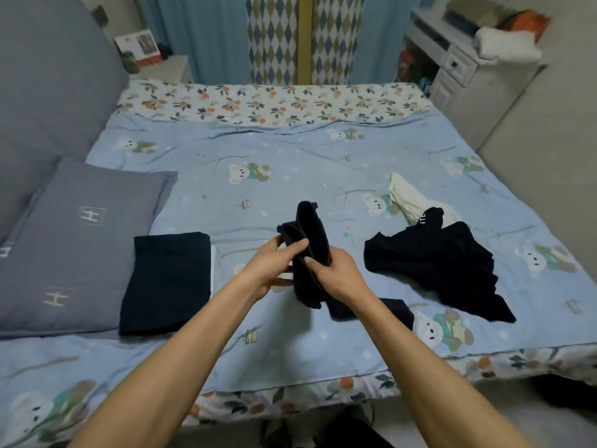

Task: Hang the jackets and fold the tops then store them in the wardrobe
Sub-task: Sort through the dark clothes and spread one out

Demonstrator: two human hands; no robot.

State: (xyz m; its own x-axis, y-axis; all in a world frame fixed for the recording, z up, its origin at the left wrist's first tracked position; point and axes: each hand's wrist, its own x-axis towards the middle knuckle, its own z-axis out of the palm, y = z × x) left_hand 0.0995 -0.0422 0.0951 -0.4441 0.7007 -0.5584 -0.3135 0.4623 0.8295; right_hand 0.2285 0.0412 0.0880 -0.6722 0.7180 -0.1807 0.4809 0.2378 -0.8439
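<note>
Top [311, 250] between both hands' fingers [298, 245]

A wide bed [290, 176] under a pale blue bear-print cover fills the room. Left of the bed rises a padded grey headboard [48, 92], with a grey pillow [80, 247] lying against its base. Beyond the bed hang blue curtains [206, 37] with a diamond-patterned panel (drawn closed). Right of the bed stands a white desk [458, 66], cluttered on top, beside a plain beige wall [549, 140].

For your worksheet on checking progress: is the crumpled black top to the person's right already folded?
No: the black top lies crumpled and spread out on the bed, beside a cream garment.
</note>
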